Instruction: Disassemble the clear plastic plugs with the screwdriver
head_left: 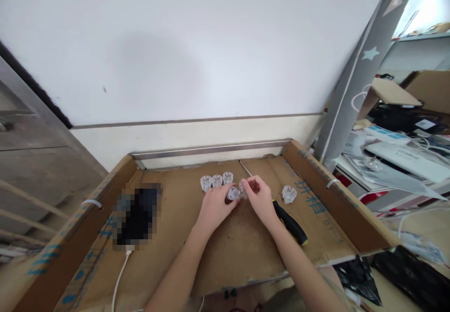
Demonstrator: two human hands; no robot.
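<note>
My left hand (215,208) pinches a whitish plug body (232,193), its face with small openings turned up. Close beside it, the fingers of my right hand (260,199) are closed on a clear plastic piece (242,189), whose exact shape is partly hidden. Just beyond my left hand, three clear plugs (217,179) stand in a row with their pins up. Another clear plug (288,194) lies to the right of my right hand. A screwdriver (292,225) with a black and yellow handle passes under my right wrist, its metal shaft showing beyond the fingers.
Flattened cardboard (176,218) covers the worktop, with raised cardboard sides (323,199) left and right. On the left lies a pixelated dark phone (138,216) with a white cable (120,274). A white wall (197,68) rises behind. Right of a grey post (355,77) is a cluttered table.
</note>
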